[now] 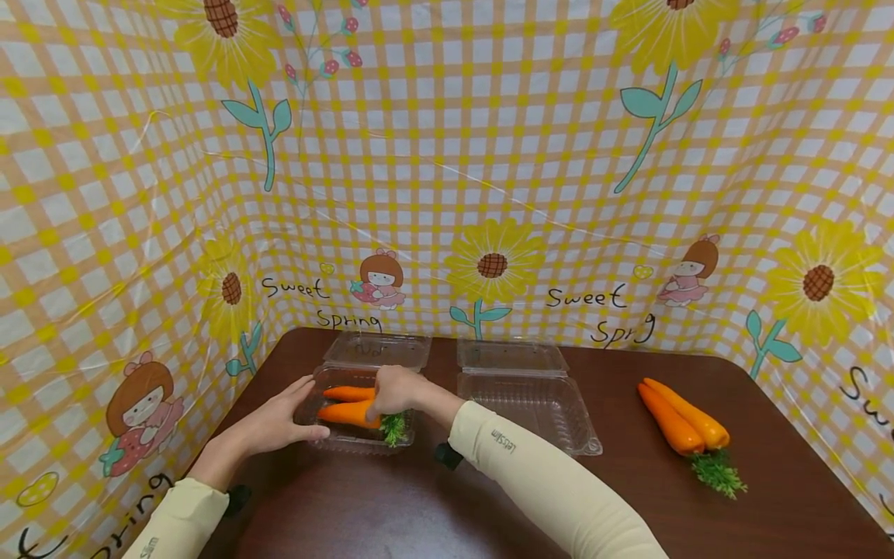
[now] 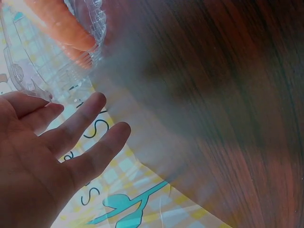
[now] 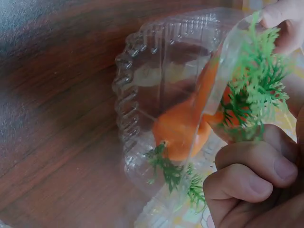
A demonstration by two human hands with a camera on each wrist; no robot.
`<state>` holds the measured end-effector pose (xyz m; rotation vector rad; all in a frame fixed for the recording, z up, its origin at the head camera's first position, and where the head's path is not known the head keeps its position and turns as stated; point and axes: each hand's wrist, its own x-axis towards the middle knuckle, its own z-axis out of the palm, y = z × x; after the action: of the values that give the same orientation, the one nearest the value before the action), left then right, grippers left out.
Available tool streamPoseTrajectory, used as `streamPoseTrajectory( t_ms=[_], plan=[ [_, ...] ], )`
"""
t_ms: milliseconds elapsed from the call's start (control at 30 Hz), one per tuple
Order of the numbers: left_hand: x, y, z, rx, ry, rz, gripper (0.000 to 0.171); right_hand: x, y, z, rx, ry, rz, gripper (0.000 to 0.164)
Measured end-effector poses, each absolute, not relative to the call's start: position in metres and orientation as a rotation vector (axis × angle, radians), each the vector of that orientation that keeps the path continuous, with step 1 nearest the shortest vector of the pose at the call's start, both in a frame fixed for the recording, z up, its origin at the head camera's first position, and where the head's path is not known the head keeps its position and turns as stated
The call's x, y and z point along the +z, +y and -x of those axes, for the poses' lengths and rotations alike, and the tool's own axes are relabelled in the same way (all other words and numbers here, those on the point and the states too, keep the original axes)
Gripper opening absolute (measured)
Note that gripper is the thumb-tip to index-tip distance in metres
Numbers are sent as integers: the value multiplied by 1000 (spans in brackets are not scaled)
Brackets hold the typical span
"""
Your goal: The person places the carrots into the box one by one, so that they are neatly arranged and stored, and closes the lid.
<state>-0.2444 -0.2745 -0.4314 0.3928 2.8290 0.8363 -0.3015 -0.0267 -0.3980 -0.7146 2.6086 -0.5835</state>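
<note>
Inside the left clear plastic clamshell box [image 1: 363, 446] lie two orange carrots with feathery green tops, the nearer carrot [image 1: 347, 413] beside the farther carrot [image 1: 345, 394]. My right hand [image 1: 401, 390] grips one carrot near its top end, over the right side of the box. In the right wrist view, green leaves [image 3: 261, 80] come out between the thumb side and the curled fingers [image 3: 256, 161], and another carrot [image 3: 178, 135] shows through the clear wall. My left hand [image 1: 282, 415] is at the box's left side, fingers spread and holding nothing; its contact with the rim is unclear.
A second clear box [image 1: 531, 411] stands to the right with its lid [image 1: 513, 357] folded back. Farther right, two more carrots [image 1: 680, 419] lie side by side on the dark brown table [image 1: 363, 512]. A checked, sunflower-print cloth [image 1: 447, 155] surrounds the table's back and sides.
</note>
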Motion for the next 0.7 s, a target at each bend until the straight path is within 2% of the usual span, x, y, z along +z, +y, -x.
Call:
streamPoseTrajectory(
  t_ms=[167, 300, 333, 467, 700],
  plan=[
    [-432, -273, 245, 829, 2832, -381, 109, -405, -28, 303, -388, 2642, 743, 33],
    [-432, -273, 245, 831, 2829, -390, 108, -408, -30, 301, -245, 2661, 773, 26],
    [-432, -273, 244, 834, 2828, -394, 107, -408, -31, 300, -213, 2661, 786, 32],
    [-431, -273, 244, 844, 2829, -406, 106, -406, -32, 295, -132, 2657, 820, 73],
    [-432, -274, 243, 841, 2834, -415, 106, -405, -30, 293, -175, 2654, 849, 85]
  ],
)
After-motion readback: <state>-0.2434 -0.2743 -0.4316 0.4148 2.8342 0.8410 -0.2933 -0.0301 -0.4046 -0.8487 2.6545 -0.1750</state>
